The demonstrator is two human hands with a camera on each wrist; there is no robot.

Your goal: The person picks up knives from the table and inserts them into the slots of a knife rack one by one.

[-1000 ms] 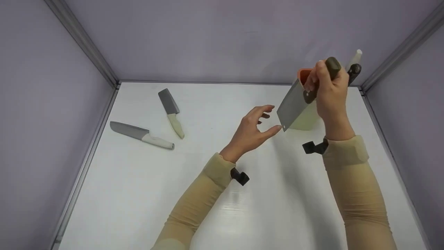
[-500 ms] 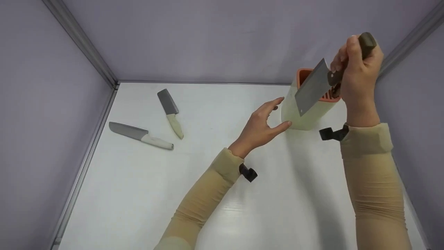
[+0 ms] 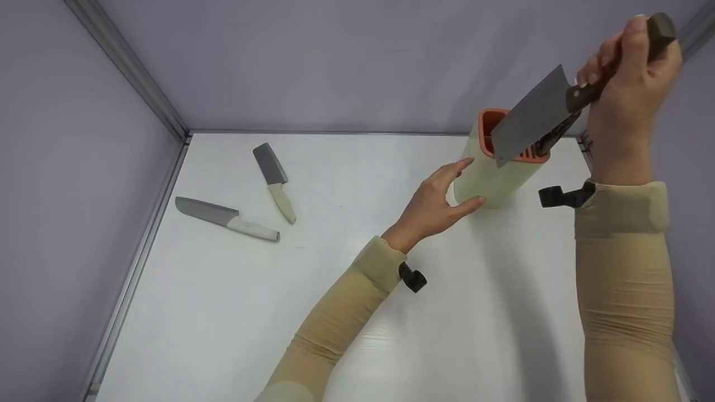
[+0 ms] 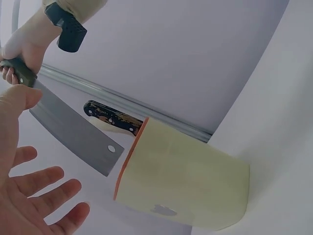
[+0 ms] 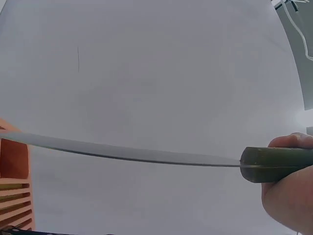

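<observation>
My right hand (image 3: 631, 106) grips the dark handle of a cleaver (image 3: 530, 120) in the head view. Its broad grey blade slants down to the left, with the holed end close to the orange mouth of a pale green knife block (image 3: 486, 181). In the left wrist view that end is just outside the mouth. My left hand (image 3: 430, 206) has spread, relaxed fingers beside the block's left side; contact cannot be told. A worn black-handled knife (image 4: 115, 117) stands in the block, with a pale handle partly hidden behind it. The right wrist view catches the cleaver (image 5: 122, 151) edge-on.
On the left part of the white table (image 3: 223, 312) lie a small cleaver with a cream handle (image 3: 273, 176) and a white-handled knife (image 3: 226, 218). Grey-lilac walls (image 3: 335, 67) stand close behind and on both sides. Slots (image 5: 14, 203) show in the block's orange top.
My right hand has raised the cleaver and carried it to the right, bringing its blade from before the block to the mouth. My left hand has moved right, closer to the block.
</observation>
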